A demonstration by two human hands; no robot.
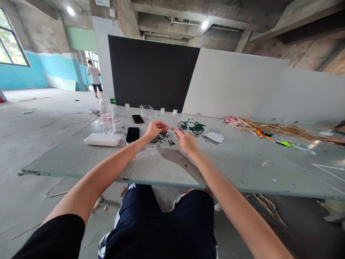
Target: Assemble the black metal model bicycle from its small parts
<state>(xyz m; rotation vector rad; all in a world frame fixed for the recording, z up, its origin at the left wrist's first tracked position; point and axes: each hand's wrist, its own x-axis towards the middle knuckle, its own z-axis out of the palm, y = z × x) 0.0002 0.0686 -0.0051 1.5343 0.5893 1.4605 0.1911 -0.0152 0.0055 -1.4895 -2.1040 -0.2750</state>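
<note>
Left hand (155, 129), right hand (185, 141): fingertips pinched together on small metal part (168, 126), raised between them. Black bike (159, 137) on table (242, 162) just below. Green bike (192, 126) beyond.

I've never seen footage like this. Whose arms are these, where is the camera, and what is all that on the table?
There is no machine here: the arms belong to a person wearing a camera on the head, looking forward and down. The left hand and right hand meet over a grey table, pinching a tiny part too small to identify. Under them lies a dark, partly built model bicycle; a finished green model bicycle stands behind. To the left are two phones, a white power bank and a water bottle. Another person stands far off by a doorway.
</note>
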